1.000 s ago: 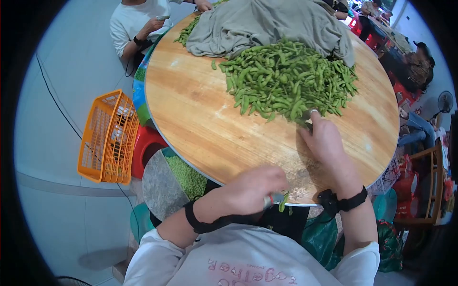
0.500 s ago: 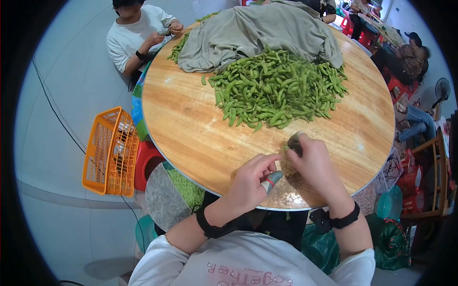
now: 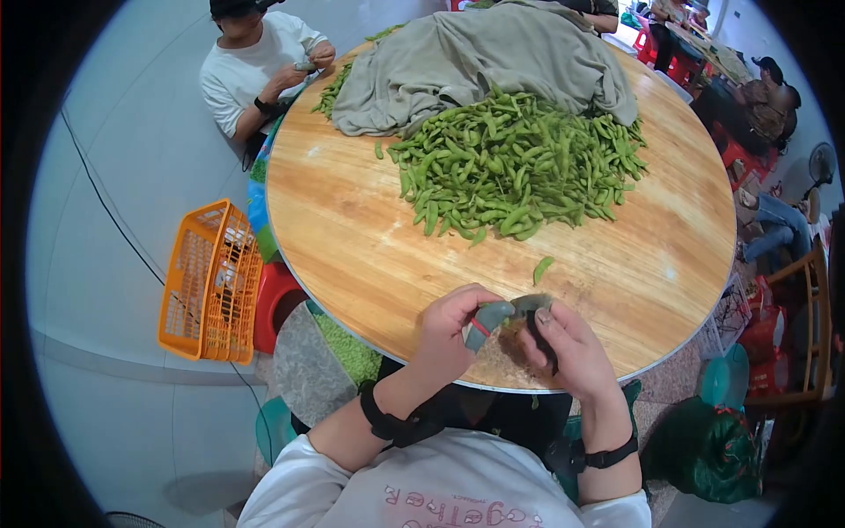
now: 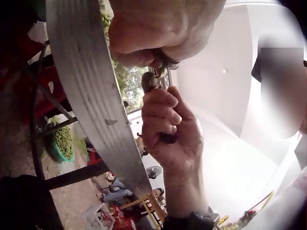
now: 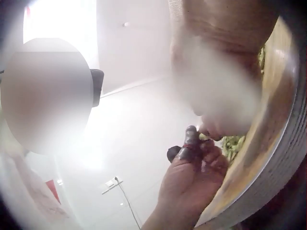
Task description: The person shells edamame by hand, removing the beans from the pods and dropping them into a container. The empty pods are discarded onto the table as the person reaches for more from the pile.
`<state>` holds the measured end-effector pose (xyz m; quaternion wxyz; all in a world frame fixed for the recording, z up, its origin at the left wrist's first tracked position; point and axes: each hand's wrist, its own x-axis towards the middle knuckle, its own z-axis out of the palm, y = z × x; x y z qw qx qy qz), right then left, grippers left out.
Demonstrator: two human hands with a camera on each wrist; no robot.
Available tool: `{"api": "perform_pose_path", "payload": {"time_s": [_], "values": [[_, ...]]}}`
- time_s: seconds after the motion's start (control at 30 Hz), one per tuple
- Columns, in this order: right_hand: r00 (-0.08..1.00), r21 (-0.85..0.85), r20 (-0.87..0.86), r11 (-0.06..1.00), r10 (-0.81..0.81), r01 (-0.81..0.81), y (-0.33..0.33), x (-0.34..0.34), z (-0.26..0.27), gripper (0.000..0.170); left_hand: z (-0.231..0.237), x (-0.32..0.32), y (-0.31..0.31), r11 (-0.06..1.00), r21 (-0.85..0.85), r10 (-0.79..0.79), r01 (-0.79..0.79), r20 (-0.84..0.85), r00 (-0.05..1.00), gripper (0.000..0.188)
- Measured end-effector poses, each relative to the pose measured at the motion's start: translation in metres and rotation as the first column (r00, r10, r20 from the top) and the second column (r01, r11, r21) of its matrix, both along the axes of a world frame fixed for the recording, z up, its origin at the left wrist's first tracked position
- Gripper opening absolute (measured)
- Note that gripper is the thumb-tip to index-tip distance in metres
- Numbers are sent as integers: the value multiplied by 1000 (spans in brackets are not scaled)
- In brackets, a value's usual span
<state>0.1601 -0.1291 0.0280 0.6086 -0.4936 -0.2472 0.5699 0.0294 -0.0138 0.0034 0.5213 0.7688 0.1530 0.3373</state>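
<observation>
Close over the near edge of the round wooden table (image 3: 352,238), both hands meet fingertip to fingertip. My left hand (image 3: 447,330) wears a grey thumb cover (image 3: 490,319) with a red band and pinches a green soybean pod (image 3: 507,324), mostly hidden by the fingers. From the other side my right hand (image 3: 576,352), with a dark cover on a finger, grips at the same pod. In the right wrist view a bit of the pod (image 5: 204,137) shows between the fingertips. A loose soybean pod (image 3: 543,269) lies just beyond the hands.
A heap of soybean pods (image 3: 519,167) spreads across the table's far half, partly under a grey cloth (image 3: 484,53). Shelled beans (image 3: 350,348) lie beside a grey cover at lower left. An orange basket (image 3: 207,282) stands left. Another person (image 3: 264,70) sits at far left.
My right hand first reached the heap, then drew back towards me. The hands have come together around a pod near the table edge. One loose pod now shows on the table.
</observation>
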Motion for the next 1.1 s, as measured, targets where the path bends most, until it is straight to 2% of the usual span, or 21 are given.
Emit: {"api": "perform_pose_path", "payload": {"time_s": [0.07, 0.13, 0.27, 0.4, 0.47, 0.6, 0.7, 0.77, 0.8, 0.83, 0.87, 0.9, 0.97, 1.0, 1.03, 1.07, 1.1], "values": [[998, -13, 55, 999, 38, -38, -3, -4, -1, 26, -6, 1, -1, 974, -225, -39, 39, 6, 999, 6], [992, -54, 61, 993, 113, -109, -4, -7, -1, 27, -5, 0, -2, 972, -231, -39, 35, -13, 999, 5], [994, -62, 37, 993, 104, -102, -3, -9, -1, 29, -7, 0, -3, 964, -266, -19, 10, -31, 999, 6], [994, -28, 56, 995, 96, -94, -1, -9, -12, 28, -12, 1, -6, 976, -217, 25, -29, -21, 999, 9], [997, 14, -33, 997, 75, -75, -1, -10, -12, 26, -11, 2, -7, 971, -231, 52, -58, -35, 998, 11], [993, -34, -95, 996, 75, -78, -2, -10, -8, 24, -3, 2, -8, 969, -232, 77, -85, -41, 996, 11], [993, -30, -76, 996, 85, -88, -2, -10, -17, 22, -1, 2, -9, 984, -144, 98, -107, -68, 993, 9], [969, 18, -232, 997, 79, -77, -2, -11, -16, 20, -2, 1, -9, 994, -110, 23, -22, 6, 1000, 8], [969, 16, -232, 997, 79, -77, -4, -11, -11, 20, -2, -1, -6, 994, -111, 22, -21, 6, 1000, 8], [934, -28, -347, 995, 80, -96, -7, -11, -3, 19, -2, -4, 0, 959, -225, -161, 174, 75, 984, 8], [885, -71, -458, 990, 76, -122, -8, -12, 1, 18, -2, -6, 4, 875, -321, -326, 362, 162, 931, 8], [885, -75, -459, 989, 78, -126, -10, -13, -1, 18, -1, -7, 5, 875, -325, -321, 358, 163, 933, 8], [836, -41, -544, 992, 78, -119, -13, -15, -10, 15, 0, -8, 8, 828, -331, -410, 452, 193, 892, 14], [835, -41, -544, 992, 77, -118, -13, -16, -13, 15, -1, -6, 4, 827, -332, -411, 453, 192, 891, 14], [945, -27, -325, 998, 45, -57, -11, -16, -15, 13, -1, -3, -4, 846, -434, -274, 311, 147, 950, 18], [996, 3, -86, 1000, 0, 0, -10, -16, -16, 10, 0, -2, -9, 837, -523, -136, 161, 86, 987, 22], [996, 4, -86, 1000, -1, 1, -10, -16, -18, 10, 2, -3, -11, 837, -522, -138, 163, 87, 987, 22]]}}
